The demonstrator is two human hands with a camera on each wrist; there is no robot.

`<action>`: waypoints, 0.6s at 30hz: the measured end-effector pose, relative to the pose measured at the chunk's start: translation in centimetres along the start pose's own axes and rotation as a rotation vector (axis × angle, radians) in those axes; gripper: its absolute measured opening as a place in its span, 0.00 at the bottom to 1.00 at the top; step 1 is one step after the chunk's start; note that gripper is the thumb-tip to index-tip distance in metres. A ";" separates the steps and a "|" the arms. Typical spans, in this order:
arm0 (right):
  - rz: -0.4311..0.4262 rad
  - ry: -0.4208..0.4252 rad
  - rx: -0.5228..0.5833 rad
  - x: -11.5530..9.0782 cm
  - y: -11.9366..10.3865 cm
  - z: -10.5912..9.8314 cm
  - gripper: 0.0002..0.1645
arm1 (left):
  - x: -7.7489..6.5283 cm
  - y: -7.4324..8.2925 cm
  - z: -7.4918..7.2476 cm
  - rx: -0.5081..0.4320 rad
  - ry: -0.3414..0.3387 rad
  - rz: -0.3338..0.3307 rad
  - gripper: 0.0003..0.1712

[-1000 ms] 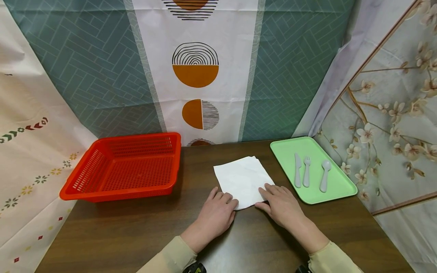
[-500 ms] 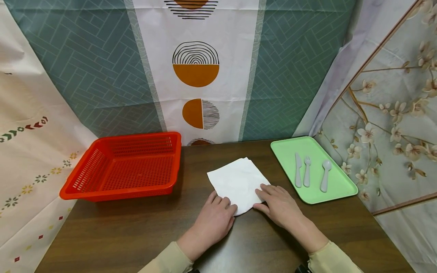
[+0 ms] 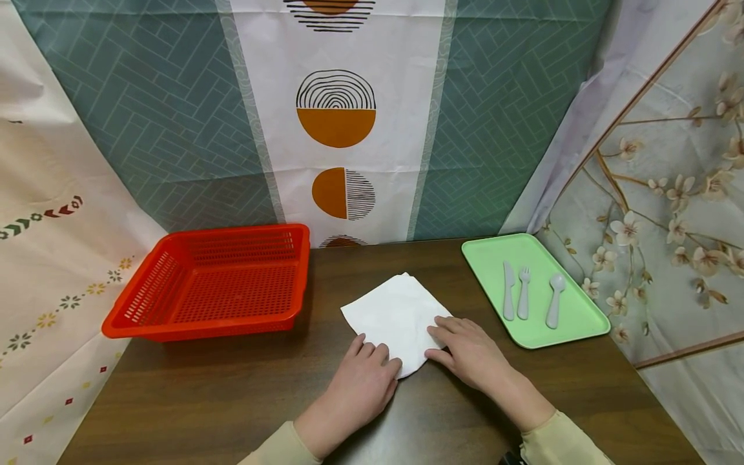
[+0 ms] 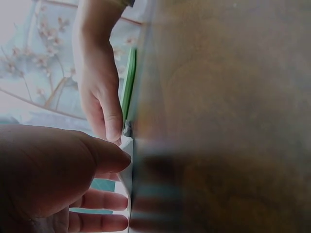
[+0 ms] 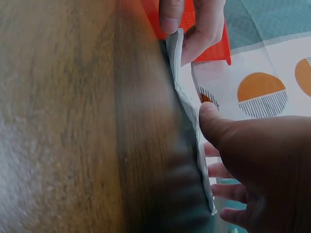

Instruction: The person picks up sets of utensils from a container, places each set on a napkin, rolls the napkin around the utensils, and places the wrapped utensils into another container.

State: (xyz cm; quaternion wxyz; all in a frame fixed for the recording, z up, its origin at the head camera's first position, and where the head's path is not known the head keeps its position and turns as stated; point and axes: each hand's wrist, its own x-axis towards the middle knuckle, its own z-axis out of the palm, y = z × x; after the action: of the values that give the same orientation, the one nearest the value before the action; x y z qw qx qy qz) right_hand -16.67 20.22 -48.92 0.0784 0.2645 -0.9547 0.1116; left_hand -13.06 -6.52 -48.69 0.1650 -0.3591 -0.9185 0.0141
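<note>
Sleeves [image 3: 560, 438], pale yellow, both at the near edge of my head feed. Left hand [image 3: 361, 385] next: pinching the near corner of a white folded napkin [image 3: 391, 313], thumb at the edge, fingers over the top; I check that on the right wrist feed, where the napkin end sits between thumb and fingers. Right hand [image 3: 471, 354]: fingers relaxed, only lightly bent, tips resting on the napkin's right side, thumb along its near edge. No grip there that I can make out. Napkin lies on the brown wood table [image 3: 174, 400], centre, turned at an angle, a far corner pointing toward the backdrop.

Farther right, I get a light green tray [image 3: 488, 258] on the table, holding a grey knife [image 3: 508, 294] and fork [image 3: 524, 296] close together, spoon [image 3: 555, 303] set apart to their right, handles toward the person. Far left, red slotted basket [image 3: 227, 326], upright. Behind everything, patterned backdrop [image 3: 336, 129]: teal panels, white strip, orange-and-black circles. Blossom-print cloth [image 3: 657, 258] hangs right.
</note>
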 end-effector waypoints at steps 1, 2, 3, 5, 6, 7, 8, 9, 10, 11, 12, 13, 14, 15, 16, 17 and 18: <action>-0.003 -0.002 0.001 0.0 -0.1 0.0 0.30 | -0.1 0.0 0.0 -0.002 0.000 -0.001 0.10; -0.007 -0.003 0.003 0.1 -0.1 0.1 0.30 | -0.2 0.0 -0.1 -0.003 0.000 -0.001 0.10; -0.011 -0.002 0.006 0.1 -0.2 0.1 0.30 | -0.3 0.0 -0.1 -0.007 0.002 -0.001 0.09; -0.019 0.000 0.009 0.2 -0.2 0.2 0.30 | -0.5 0.0 -0.1 -0.013 0.008 0.000 0.09; -0.022 0.000 0.011 0.2 -0.3 0.3 0.30 | -0.6 0.0 -0.1 -0.015 0.011 0.002 0.09; -0.026 -0.001 0.014 0.2 -0.3 0.3 0.30 | -0.6 0.0 -0.1 -0.019 0.014 0.004 0.09; -0.029 -0.002 0.018 0.2 -0.4 0.3 0.30 | -0.7 -0.1 -0.1 -0.021 0.016 0.006 0.09; -0.032 -0.005 0.022 0.3 -0.5 0.3 0.30 | -0.8 -0.1 -0.1 -0.023 0.019 0.009 0.10; -0.033 -0.008 0.025 0.3 -0.5 0.3 0.30 | -0.9 -0.1 -0.2 -0.023 0.022 0.011 0.10; -0.034 -0.012 0.029 0.3 -0.6 0.3 0.30 | -1.0 -0.1 -0.2 -0.023 0.025 0.015 0.10; -0.035 -0.017 0.031 0.3 -0.6 0.4 0.30 | -1.1 -0.2 -0.2 -0.022 0.026 0.018 0.11; -0.035 -0.022 0.032 0.4 -0.7 0.4 0.30 | -1.1 -0.2 -0.3 -0.021 0.028 0.021 0.11; -0.034 -0.026 0.032 0.4 -0.7 0.4 0.30 | -1.2 -0.2 -0.4 -0.019 0.028 0.023 0.11; -0.033 -0.031 0.033 0.4 -0.7 0.4 0.30 | -1.2 -0.2 -0.5 -0.019 0.027 0.026 0.11; -0.033 -0.034 0.033 0.4 -0.7 0.4 0.30 | -1.2 -0.3 -0.6 -0.020 0.025 0.030 0.11; -0.033 -0.037 0.034 0.5 -0.6 0.4 0.30 | -1.2 -0.4 -0.7 -0.024 0.019 0.033 0.11; -0.033 -0.039 0.034 0.5 -0.6 0.4 0.30 | -1.2 -0.5 -0.8 -0.033 0.012 0.036 0.11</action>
State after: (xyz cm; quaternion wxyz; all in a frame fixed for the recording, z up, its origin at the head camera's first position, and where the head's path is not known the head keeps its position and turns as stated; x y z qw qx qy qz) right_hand -16.81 19.36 -49.14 0.0568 0.2834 -0.9496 0.1212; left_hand -12.33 -7.73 -48.19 0.1640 -0.3785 -0.9110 -0.0003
